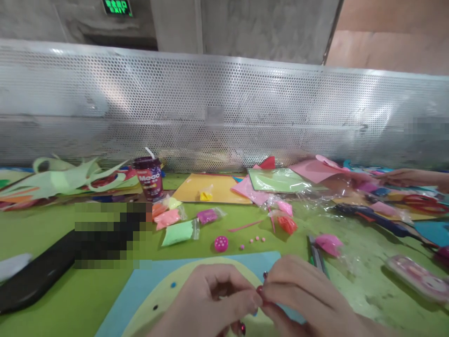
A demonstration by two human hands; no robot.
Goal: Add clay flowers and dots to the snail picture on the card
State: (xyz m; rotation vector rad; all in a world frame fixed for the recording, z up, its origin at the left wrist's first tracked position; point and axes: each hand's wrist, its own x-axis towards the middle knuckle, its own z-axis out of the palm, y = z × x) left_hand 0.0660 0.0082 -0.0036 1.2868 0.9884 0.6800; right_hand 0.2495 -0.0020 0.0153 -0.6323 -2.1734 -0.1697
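My left hand (pixel 215 299) and my right hand (pixel 308 295) meet at the fingertips, both in a pinch. Small shiny dark red spots (pixel 260 289) show at the fingertips; whether they are painted nails or a tiny piece in the pinch, I cannot tell. Below my hands lies a light blue sheet (pixel 136 285) with a pale yellow rounded shape (pixel 196 270) on it. A blue dot (pixel 173 284) and a black dot (pixel 155 307) sit on the yellow shape. Beyond the sheet are a magenta disc with pale dots (pixel 220 244) and several tiny pink and purple balls (pixel 257 238).
Several clay packets, one light green (pixel 178 233), lie behind the sheet near a drink cup (pixel 149 180) with a straw. A black object (pixel 42 276) lies left. On the right are a cutter-like tool (pixel 317 257), a glue gun (pixel 382 220), a clear case (pixel 417 278) and another person's hand (pixel 407 179).
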